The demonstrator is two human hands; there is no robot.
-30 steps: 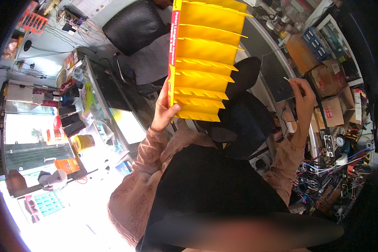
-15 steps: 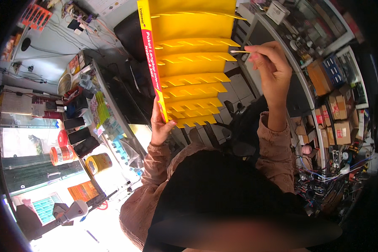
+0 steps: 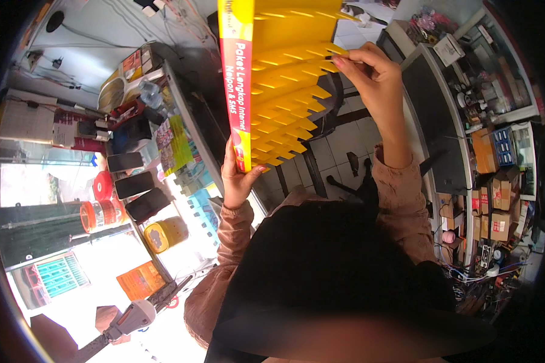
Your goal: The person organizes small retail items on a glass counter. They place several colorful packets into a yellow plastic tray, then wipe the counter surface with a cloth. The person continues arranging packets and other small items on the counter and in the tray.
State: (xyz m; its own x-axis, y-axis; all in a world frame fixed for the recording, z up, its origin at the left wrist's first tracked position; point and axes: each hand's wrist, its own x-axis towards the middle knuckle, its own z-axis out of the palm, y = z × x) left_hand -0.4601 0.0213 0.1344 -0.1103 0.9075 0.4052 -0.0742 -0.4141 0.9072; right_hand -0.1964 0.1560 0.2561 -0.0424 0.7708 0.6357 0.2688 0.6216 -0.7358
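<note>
A yellow tiered display rack (image 3: 284, 75) with rows of slanted teeth stands upright in front of me. Its narrow side panel (image 3: 235, 91) is red and yellow with printing. Around the lower corner of that panel my left hand (image 3: 239, 181) is closed, thumb toward the front. My right hand (image 3: 372, 75) is raised at the rack's right edge, fingers pinched on a thin cotton swab (image 3: 329, 60). Most of the swab is hidden by the fingers or lost against the yellow; its end is among the teeth of an upper tier.
On the left, a glass counter carries several dark phones (image 3: 134, 186), a red-lidded jar (image 3: 97, 215) and a yellow tub (image 3: 157, 236). A lamp-like fixture on an arm (image 3: 136, 314) is at lower left. Cardboard boxes (image 3: 502, 193) and tangled cables fill the right-hand shelves. Tiled floor (image 3: 330, 154) lies below.
My right hand has moved left and up, bringing the swab from beside the rack in to its teeth. The rack has tilted and shifted slightly right with my left hand; the view has turned.
</note>
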